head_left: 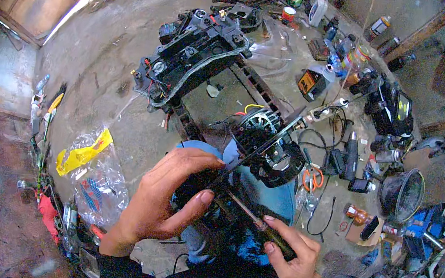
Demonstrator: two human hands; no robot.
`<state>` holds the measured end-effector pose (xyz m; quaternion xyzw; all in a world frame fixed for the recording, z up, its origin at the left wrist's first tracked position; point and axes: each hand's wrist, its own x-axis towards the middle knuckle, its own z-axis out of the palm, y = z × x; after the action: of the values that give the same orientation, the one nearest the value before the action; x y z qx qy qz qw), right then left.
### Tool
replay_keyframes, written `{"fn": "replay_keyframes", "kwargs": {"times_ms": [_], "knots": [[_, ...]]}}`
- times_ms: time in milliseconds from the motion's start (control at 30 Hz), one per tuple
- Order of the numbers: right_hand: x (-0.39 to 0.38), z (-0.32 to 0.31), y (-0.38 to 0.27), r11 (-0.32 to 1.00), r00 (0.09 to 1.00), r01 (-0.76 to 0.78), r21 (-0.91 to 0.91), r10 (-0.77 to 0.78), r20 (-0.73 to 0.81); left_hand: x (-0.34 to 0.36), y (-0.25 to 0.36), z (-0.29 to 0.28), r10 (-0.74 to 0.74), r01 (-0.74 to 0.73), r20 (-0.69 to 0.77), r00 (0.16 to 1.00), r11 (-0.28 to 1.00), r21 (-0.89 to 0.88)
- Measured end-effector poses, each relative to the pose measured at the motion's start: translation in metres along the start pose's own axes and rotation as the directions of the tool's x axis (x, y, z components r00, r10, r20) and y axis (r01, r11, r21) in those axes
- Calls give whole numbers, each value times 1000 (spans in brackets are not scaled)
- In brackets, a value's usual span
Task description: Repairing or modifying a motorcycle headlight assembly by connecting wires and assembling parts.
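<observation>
My right hand (299,258) is closed around the dark handle of a screwdriver (249,211). Its metal shaft points up and left, and the tip reaches the near end of a dark machine assembly (272,166). That assembly carries a round, finned silver part (261,121) and a flat plate along its side. Curled about the plate's near end, my left hand (160,198) grips it between thumb and fingers. Just what the screwdriver tip touches is hidden in the dark area between my hands. Beneath the assembly lies part of a metal frame (252,86).
Ahead sits a large black housing (193,61) with wires. Orange-handled scissors (312,178), a heat-gun-like tool (351,157), a round metal pan (401,194) and several bottles lie to the right. A clear plastic bag (101,190) rests on the floor at left.
</observation>
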<state>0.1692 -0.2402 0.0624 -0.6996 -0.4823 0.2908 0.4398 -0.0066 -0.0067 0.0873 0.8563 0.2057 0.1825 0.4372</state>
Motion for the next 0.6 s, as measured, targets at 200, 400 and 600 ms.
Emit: {"fn": "replay_keyframes", "kwargs": {"times_ms": [200,400,600], "knots": [[3,8,6,998,997,37,55,-33,-67,2,-4,3,41,-42,-25,999,999,-17],[2,4,10,998,1000,-14,58,15,-16,2,-4,1,8,-10,-28,1000,997,-80],[5,5,13,997,999,17,81,-14,-39,4,-1,3,-28,21,-46,999,989,-144]]}}
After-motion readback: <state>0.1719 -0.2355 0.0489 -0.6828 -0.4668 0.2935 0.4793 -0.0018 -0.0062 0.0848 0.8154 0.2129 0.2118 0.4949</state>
